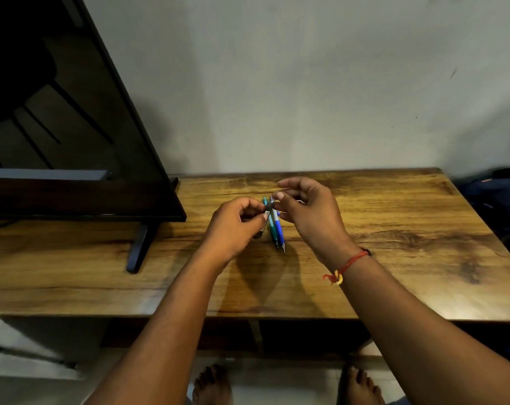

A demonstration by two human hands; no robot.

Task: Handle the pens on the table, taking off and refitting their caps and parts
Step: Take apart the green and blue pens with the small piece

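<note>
A dark pen (263,226) is held just above the wooden table (394,229), running from upper right to lower left. My left hand (233,229) grips its barrel between thumb and fingers. My right hand (309,214) pinches the pen's upper end with thumb and forefinger; whether a cap is on it I cannot tell. Below the hands, a teal pen (272,229) and a blue pen (279,232) lie side by side on the table, tips toward me, their far ends hidden by my fingers.
A large dark flat screen (72,127) stands on the table's left part, one foot (138,249) reaching toward the front edge. A wall runs behind the table. A dark bag (499,200) lies off the right edge. Bare feet show below.
</note>
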